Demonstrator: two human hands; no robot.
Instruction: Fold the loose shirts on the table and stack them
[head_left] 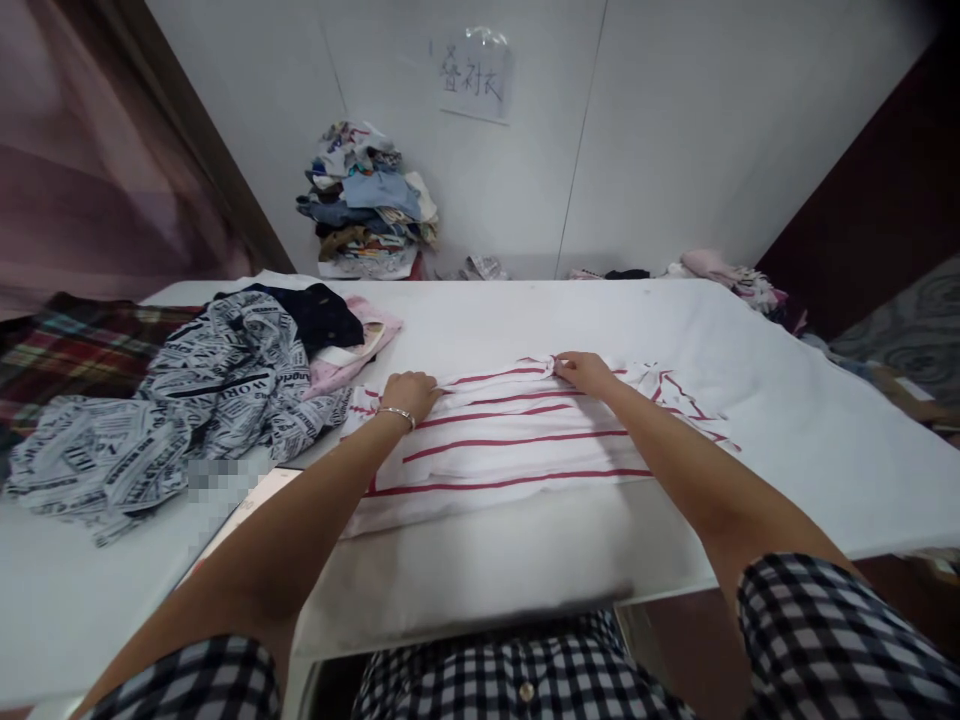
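A white shirt with red stripes (517, 455) lies spread across the table in front of me, its stripes running left to right. My left hand (411, 395) is at the shirt's far left edge, fingers curled down on the cloth, their tips partly hidden. At the far edge, right of the middle, my right hand (586, 374) pinches a bunched bit of the fabric between thumb and fingers. The shirt's right end is rumpled, with crossing stripes, and lies beyond my right forearm.
On the white table (810, 470), a newspaper-print garment (225, 390), a plaid cloth (97, 345), a dark garment (322, 315) and a pink one (382, 330) lie left. A flat device (255, 500) is partly under my left forearm. Clothes are piled (367, 200) behind the table.
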